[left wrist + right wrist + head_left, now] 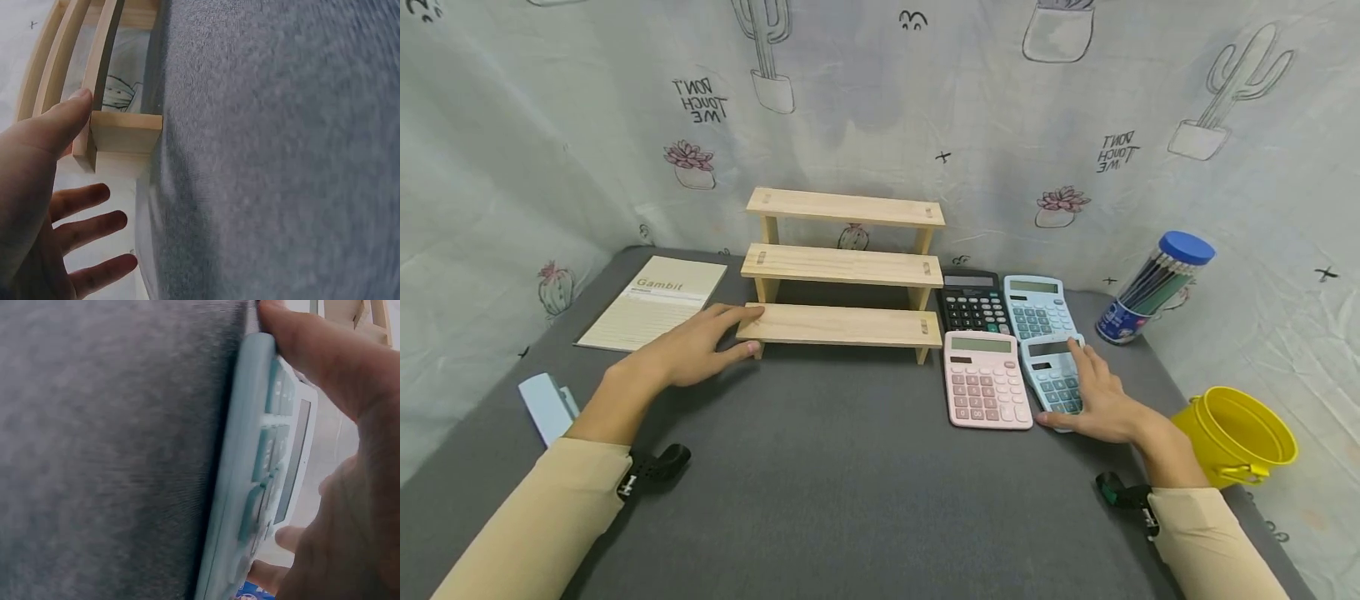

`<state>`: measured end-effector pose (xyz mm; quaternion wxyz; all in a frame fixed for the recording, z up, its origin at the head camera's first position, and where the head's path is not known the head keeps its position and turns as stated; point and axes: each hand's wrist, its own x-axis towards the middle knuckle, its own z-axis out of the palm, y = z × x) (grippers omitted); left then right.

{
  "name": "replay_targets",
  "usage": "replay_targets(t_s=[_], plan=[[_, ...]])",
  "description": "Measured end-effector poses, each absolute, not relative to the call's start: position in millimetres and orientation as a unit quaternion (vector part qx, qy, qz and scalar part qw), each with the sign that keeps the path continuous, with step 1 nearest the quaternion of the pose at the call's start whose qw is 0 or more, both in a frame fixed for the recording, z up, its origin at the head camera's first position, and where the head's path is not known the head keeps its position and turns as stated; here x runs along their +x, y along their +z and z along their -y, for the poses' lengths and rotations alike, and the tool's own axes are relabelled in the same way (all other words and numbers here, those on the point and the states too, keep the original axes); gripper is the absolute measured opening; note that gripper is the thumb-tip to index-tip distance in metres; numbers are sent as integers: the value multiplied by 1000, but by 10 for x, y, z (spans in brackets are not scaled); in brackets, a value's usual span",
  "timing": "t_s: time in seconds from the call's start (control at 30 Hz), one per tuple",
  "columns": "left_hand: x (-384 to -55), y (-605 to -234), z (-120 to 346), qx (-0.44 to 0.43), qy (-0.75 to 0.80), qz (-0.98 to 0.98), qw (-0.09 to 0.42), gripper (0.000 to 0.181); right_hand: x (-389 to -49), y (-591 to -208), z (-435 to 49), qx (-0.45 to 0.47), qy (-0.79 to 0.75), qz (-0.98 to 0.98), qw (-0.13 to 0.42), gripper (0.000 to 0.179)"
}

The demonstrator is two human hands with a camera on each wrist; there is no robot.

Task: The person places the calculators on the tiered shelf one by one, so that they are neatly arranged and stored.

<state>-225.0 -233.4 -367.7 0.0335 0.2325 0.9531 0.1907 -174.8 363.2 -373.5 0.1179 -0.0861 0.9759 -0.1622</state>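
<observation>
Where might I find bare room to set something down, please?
The widest bare patch is the grey tabletop before the wooden shelf, between the two sleeves; a smaller one separates the notepad from the light-blue object. Right of the shelf is crowded: four calculators bunch together, with the right hand on the front blue one.

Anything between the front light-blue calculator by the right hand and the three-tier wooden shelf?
Yes. The pink calculator lies immediately left of the front light-blue calculator, on the three-tier wooden shelf's side; a straight leftward slide would likely hit it.
</observation>
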Motion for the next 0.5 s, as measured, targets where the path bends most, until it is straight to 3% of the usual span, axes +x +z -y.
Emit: replay_targets(t_s=[0.5], plan=[[-2411, -3751, 2371, 204, 331, -919, 61, 69, -1763, -3694, -3709, -63, -169, -978, 104, 143]])
